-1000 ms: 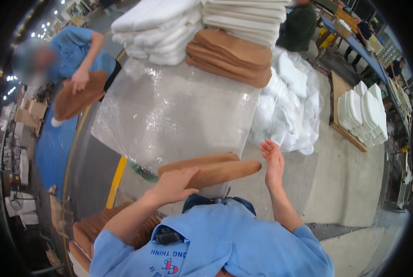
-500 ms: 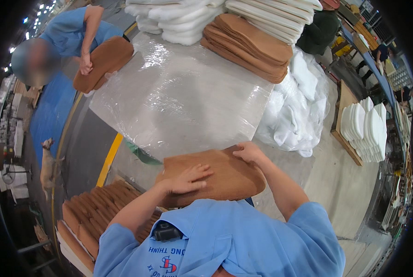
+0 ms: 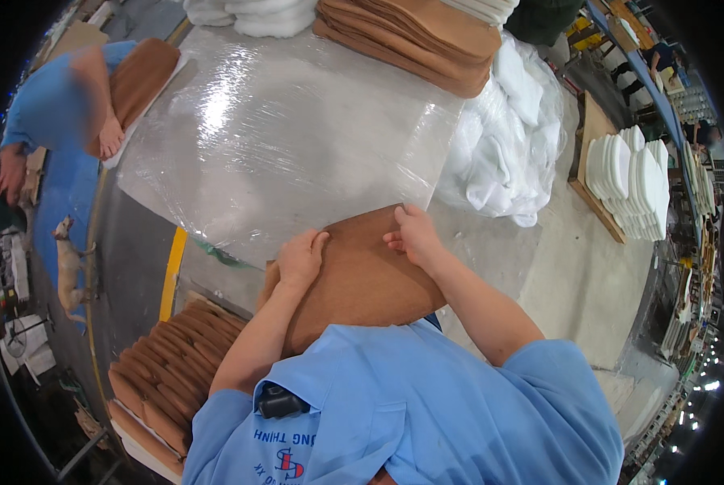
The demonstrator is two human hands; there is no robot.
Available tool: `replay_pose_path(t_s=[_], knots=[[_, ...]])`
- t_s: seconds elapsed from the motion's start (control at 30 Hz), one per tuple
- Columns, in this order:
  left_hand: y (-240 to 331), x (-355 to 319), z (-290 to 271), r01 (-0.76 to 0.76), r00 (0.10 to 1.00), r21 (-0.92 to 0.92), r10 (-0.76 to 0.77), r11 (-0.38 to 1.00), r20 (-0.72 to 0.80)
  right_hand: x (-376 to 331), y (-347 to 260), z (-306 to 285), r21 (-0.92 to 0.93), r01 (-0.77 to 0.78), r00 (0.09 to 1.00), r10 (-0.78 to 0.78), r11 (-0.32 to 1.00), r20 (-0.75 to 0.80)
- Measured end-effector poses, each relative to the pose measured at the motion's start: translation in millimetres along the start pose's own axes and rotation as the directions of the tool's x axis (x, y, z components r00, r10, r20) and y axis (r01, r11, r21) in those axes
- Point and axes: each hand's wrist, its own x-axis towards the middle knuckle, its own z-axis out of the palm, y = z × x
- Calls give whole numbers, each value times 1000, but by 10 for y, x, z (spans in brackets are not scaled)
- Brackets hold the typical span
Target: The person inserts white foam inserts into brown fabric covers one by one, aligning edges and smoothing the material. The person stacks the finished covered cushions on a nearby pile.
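Between the blue shirt (image 3: 475,388) and the plastic-covered counter (image 3: 273,153), the left hand (image 3: 301,257) curls part-closed over the upper left of a brown pad (image 3: 370,283), its forearm hiding some of it; the right hand (image 3: 414,237) pinches the pad's upper right corner, other fingers bent. Around them, starting at far left, are a co-worker (image 3: 50,113) touching another brown piece (image 3: 145,77), a dog (image 3: 70,271), a row of brown pads (image 3: 172,352) beside the left forearm, a brown stack (image 3: 410,40) on the counter's far side, white bundles (image 3: 503,153) in clear plastic, and white pads (image 3: 630,190) on a wooden board (image 3: 595,121).
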Motion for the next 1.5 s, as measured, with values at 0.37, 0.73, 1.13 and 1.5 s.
replay_pose_path(t_s=[0.37, 0.73, 1.13, 1.5], knots=[[-75, 81, 116, 16, 998, 47, -12, 999, -64, 187, 222, 44, -206, 164, 982, -179, 965, -56], [-245, -457, -693, 11, 999, -153, -15, 988, -30, -478, -281, -640, -590, 358, 931, -329, 724, 160], [-177, -1191, -964, 45, 843, -420, -260, 907, -471, -825, 104, -550, -612, 779, 401, -861, 140, 313], [-409, -1152, -818, -69, 762, -546, -309, 835, -569, -410, 306, -640, -363, 850, 440, -894, 382, 89]])
